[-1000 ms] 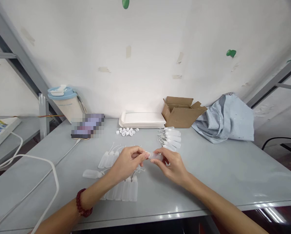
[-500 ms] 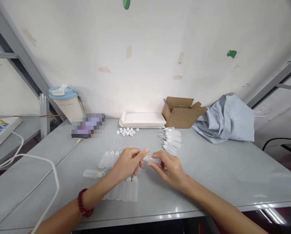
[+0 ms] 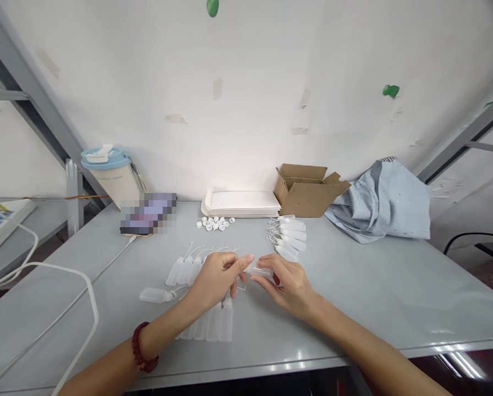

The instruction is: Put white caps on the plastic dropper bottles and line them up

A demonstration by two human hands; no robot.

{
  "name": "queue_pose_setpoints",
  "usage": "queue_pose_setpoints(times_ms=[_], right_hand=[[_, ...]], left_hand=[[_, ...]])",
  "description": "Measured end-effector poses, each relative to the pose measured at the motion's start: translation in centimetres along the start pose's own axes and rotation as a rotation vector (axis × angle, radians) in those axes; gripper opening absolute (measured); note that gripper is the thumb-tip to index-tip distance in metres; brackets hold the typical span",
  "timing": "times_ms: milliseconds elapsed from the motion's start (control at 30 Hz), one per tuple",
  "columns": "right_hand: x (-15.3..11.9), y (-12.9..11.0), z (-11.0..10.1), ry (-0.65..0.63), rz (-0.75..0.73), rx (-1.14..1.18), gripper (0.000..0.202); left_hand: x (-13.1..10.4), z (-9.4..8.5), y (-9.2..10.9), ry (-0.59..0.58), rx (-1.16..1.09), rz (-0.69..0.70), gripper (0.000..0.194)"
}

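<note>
A small clear plastic bottle lies sideways between my two hands above the table. My right hand is closed round its body with thumb and fingers. My left hand pinches the bottle's neck end; whether a cap is there is hidden by the fingers. Below my left forearm lies a row of translucent bottles with thin white straps. Another row of bottles is partly covered by that hand, and a single bottle rests left of it.
Loose white caps lie before a stack of white envelopes. More strapped bottles are piled near an open cardboard box. Grey-blue cloth is at right; a tumbler, phone and white cable are at left.
The left thumb and fingers have shifted slightly at the bottle's neck end. My right hand keeps its hold, and the things on the table stay put.
</note>
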State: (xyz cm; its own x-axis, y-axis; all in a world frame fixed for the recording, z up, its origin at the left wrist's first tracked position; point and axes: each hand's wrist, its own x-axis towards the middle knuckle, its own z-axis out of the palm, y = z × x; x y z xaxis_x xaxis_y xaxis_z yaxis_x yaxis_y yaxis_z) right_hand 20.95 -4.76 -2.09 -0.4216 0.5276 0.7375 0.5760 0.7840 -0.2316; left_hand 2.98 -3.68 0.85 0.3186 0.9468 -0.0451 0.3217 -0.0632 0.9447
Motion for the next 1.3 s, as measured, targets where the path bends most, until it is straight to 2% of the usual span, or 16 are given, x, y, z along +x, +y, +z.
queue_pose_setpoints(times_ms=[200,367,500,767,1033,1133,1300], right_hand=[[0.2,0.0,-0.5,-0.045,0.128,0.098,0.011],[0.6,-0.2,-0.9,-0.097,0.330,0.218,0.017],[1.0,-0.4,-1.0,-0.119,0.467,0.315,0.020],[1.7,-0.5,-1.7,-0.152,0.629,0.426,0.026],[2.2,-0.7,-2.2,-0.242,0.789,0.659,0.030],[2.3,-0.7,-2.2,-0.248,0.845,0.748,0.032],[2.3,-0.3,-2.0,-0.273,0.916,0.894,0.034]], left_hand=[[-0.3,0.0,0.2,-0.002,-0.002,-0.021,0.026],[-0.4,-0.1,0.3,0.023,0.031,0.017,0.028],[-0.4,-0.5,0.6,-0.019,0.026,0.055,0.034],[-0.1,-1.5,1.3,-0.135,-0.007,0.026,0.031],[-0.4,-0.9,0.9,-0.142,0.063,0.037,0.034],[-0.6,-0.7,0.9,-0.109,0.106,0.080,0.031],[-0.6,-0.5,0.4,-0.076,0.185,0.231,0.024]])
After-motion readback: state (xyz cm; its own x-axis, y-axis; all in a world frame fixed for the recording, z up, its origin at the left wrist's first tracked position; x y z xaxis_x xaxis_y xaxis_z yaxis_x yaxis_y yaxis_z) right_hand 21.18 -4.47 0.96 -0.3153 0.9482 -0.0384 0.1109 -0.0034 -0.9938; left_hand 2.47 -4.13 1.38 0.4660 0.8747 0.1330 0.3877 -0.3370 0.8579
